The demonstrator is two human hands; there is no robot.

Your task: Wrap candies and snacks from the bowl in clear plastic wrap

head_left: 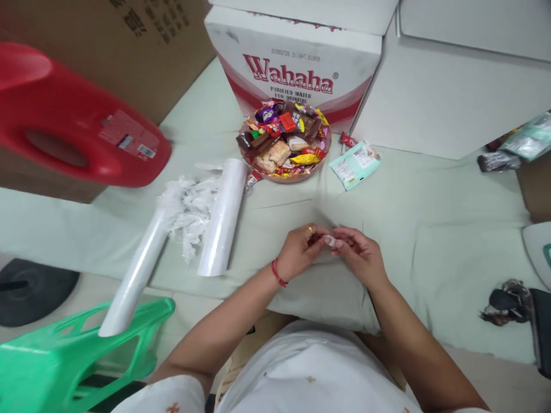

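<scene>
Green cloth (387,206), "Wahaha" box (297,69), small-item-pinching hands (329,246)

And here it is, a small whitish piece (330,240), pinched right between the fingertips of the left hand (300,251) and those of the right hand (364,259)! It sits up off the cloth, partly covered by both thumbs, too small and blurred for its exact shape to read.

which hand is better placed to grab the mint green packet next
Right, probably: the right hand is nearer the mint green packet than the left hand, though both touch a small white piece.
</scene>
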